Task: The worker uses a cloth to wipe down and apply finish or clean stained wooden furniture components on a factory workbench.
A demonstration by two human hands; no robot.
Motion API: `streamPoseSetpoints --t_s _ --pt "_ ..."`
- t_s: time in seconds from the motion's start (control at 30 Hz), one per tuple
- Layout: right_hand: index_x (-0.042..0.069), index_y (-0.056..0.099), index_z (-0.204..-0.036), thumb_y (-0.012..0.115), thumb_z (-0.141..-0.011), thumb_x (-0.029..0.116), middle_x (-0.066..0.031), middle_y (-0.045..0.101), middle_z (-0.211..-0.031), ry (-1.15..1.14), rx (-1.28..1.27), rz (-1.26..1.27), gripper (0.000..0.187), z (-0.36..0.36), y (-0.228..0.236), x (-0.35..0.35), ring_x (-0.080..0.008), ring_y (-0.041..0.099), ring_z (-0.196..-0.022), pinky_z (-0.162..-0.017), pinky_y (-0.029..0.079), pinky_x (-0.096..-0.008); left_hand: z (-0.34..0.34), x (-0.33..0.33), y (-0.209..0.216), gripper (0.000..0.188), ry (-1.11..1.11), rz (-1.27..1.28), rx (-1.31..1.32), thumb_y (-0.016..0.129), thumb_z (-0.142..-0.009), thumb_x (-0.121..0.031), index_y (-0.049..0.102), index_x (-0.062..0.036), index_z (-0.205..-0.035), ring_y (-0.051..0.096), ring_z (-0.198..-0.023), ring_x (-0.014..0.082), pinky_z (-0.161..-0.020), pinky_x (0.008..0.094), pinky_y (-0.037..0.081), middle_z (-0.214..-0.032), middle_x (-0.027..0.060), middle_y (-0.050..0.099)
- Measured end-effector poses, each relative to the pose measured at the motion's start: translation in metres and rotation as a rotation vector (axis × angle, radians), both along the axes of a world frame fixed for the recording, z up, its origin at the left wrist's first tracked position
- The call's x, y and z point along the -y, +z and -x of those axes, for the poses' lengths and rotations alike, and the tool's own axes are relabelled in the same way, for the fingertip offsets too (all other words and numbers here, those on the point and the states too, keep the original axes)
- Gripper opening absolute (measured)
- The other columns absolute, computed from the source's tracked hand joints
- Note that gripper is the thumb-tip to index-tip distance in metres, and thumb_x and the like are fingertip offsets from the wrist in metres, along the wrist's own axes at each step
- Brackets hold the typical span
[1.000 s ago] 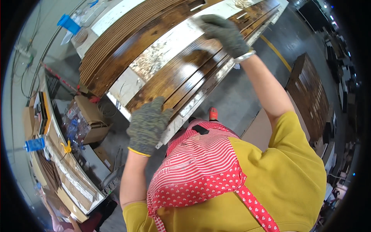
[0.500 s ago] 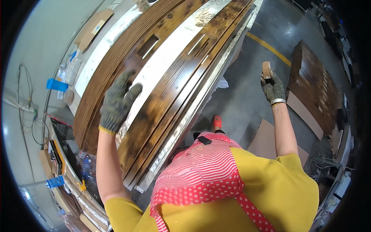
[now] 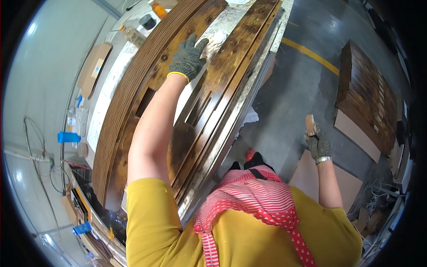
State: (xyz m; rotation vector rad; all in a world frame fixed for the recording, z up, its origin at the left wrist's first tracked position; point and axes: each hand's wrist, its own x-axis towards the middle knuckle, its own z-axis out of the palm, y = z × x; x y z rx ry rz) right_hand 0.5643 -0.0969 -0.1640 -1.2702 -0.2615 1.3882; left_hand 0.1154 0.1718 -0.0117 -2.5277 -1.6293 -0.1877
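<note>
My left hand [image 3: 187,60], in a dark grey knitted glove with a yellow cuff, is stretched far forward with its fingers apart and nothing in them. It is at the inner edge of a dark brown wooden panel [image 3: 162,66]; whether it touches the wood I cannot tell. Nearer me, a second brown wooden panel [image 3: 218,75] with a slot lies on the white-topped workbench [image 3: 279,26]. My right hand [image 3: 319,144], gloved alike, hangs out over the floor on the right. Its fingers are closed round a small tan block [image 3: 310,124].
Ribbed brown strips [image 3: 118,109] lie along the bench's far side. Beyond them are a cardboard piece [image 3: 91,80], a dark cup [image 3: 147,21] and an orange bottle [image 3: 159,10]. At right, a stack of brown panels [image 3: 367,89] stands near flat board [image 3: 340,180] on the floor.
My left hand has reached forward along the panels, its forearm now crossing them. My right hand has dropped lower in view, still holding the tan block. The view has shifted slightly.
</note>
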Motion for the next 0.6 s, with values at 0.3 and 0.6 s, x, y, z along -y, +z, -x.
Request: streamPoseSetpoints --t_s 0.3,0.6 --pt "0.0 0.063 -0.1 0.07 -0.075 0.009 -0.0191 0.064 -0.1 0.442 1.255 0.047 0.027 0.004 0.034 0.022 -0.0372 0.059 -0.093 -0.085 0.049 -0.0411 -0.019 -0.072 -0.056 0.047 0.107 0.366 0.066 0.053 -0.093 -0.023 0.046 -0.0285 -0.14 0.053 -0.122 0.0365 -0.102 0.0441 0.044 -0.143 0.0139 0.048" --pt "0.005 0.056 -0.122 0.065 -0.088 0.014 -0.0115 0.062 -0.111 0.363 0.552 -0.25 0.036 0.025 0.018 -0.051 -0.0241 0.062 -0.099 -0.085 0.052 -0.0357 0.108 0.076 -0.002 0.04 0.291 0.04 0.098 0.065 -0.083 -0.045 0.066 -0.014 -0.109 0.062 -0.101 0.0379 -0.086 0.0475 0.05 -0.106 0.021 0.064"
